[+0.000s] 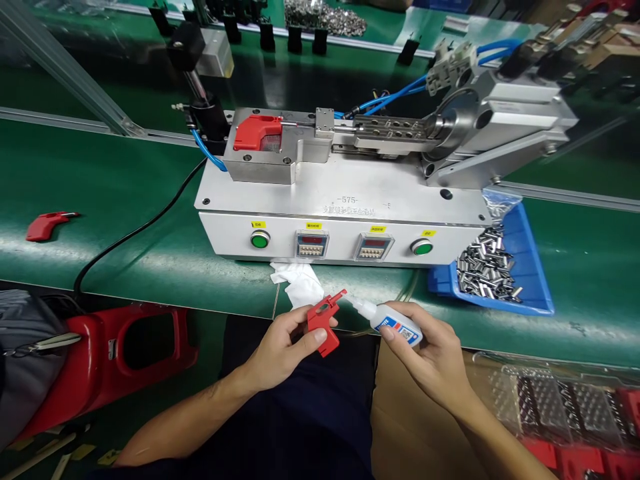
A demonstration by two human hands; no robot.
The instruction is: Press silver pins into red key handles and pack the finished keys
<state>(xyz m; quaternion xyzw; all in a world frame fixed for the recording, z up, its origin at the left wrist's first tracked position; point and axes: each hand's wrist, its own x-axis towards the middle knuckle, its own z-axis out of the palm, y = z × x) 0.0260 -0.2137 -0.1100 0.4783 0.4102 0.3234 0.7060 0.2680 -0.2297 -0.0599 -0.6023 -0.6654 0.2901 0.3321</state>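
Seemingly mid-dosing before the boxy silver machine, the left hand grips a red pistol-shaped plastic part, the right hand a white bottle. Steadiness matters next.

I'm in a factory workshop, at an assembly bench: its green worktop carries a metal machine with blue hoses, green push buttons and digital displays. On the right, a blue bin holds a heap of short metal tubes; on the far side lie piled small metal parts. The red plastic body in my left hand has a match in the machine.
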